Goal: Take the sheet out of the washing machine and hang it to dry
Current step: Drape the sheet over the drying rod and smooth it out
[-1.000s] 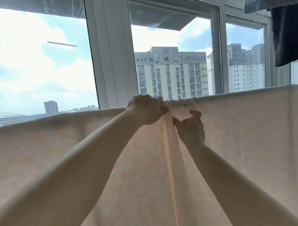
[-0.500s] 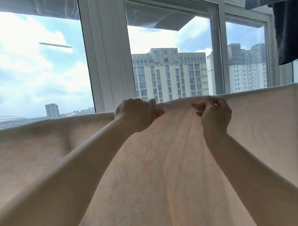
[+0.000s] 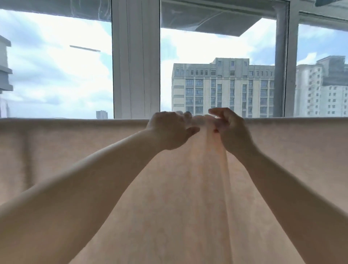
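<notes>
A pale peach patterned sheet (image 3: pixel 75 150) hangs across the whole view, its top edge level and draped over a line that the cloth hides. At the middle of that top edge my left hand (image 3: pixel 169 130) grips the fold, fingers curled over it. Close beside it on the right, my right hand (image 3: pixel 229 130) pinches a bunched ridge of the sheet, from which a narrow pleat runs down between my forearms. The washing machine is out of view.
Right behind the sheet stands a large window with a thick white frame post (image 3: pixel 135 62) and a thinner grey mullion (image 3: pixel 281 62). A dark garment corner (image 3: pixel 331 2) hangs at the top right. Tall buildings and sky show outside.
My hands have come back together at the middle of the top edge after the right one had moved off to the right. The sheet's top edge now looks level.
</notes>
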